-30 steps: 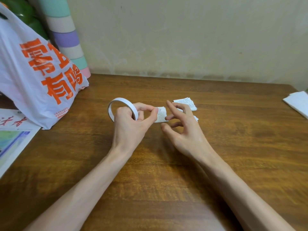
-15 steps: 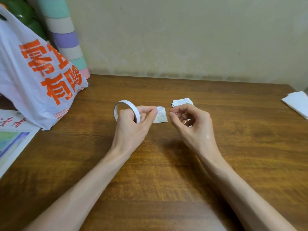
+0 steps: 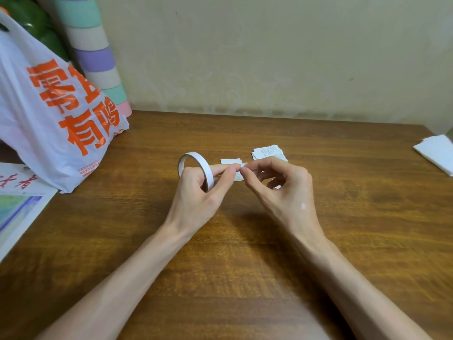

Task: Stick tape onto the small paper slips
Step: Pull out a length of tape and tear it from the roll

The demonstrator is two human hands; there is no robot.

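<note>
My left hand (image 3: pixel 199 192) grips a thin white tape roll (image 3: pixel 193 159), holding it upright above the wooden table (image 3: pixel 245 266). My right hand (image 3: pixel 277 185) has its thumb and forefinger pinched on the loose white tape end (image 3: pixel 243 164), right at my left fingertips. One small printed paper slip (image 3: pixel 230 161) lies on the table just behind and under my fingers, partly hidden. A small pile of printed paper slips (image 3: pixel 268 152) lies behind my right hand.
A white plastic bag (image 3: pixel 49 114) with orange characters stands at the left. Behind it leans a pastel striped roll (image 3: pixel 95 52). Printed sheets (image 3: pixel 17 200) lie at the left edge. Folded white paper (image 3: pixel 436 153) lies at the right edge. A wall closes the far side.
My right hand curled up from spread fingers, moved left and pinched the tape end at my left fingertips. The roll in my left hand shifted slightly right.
</note>
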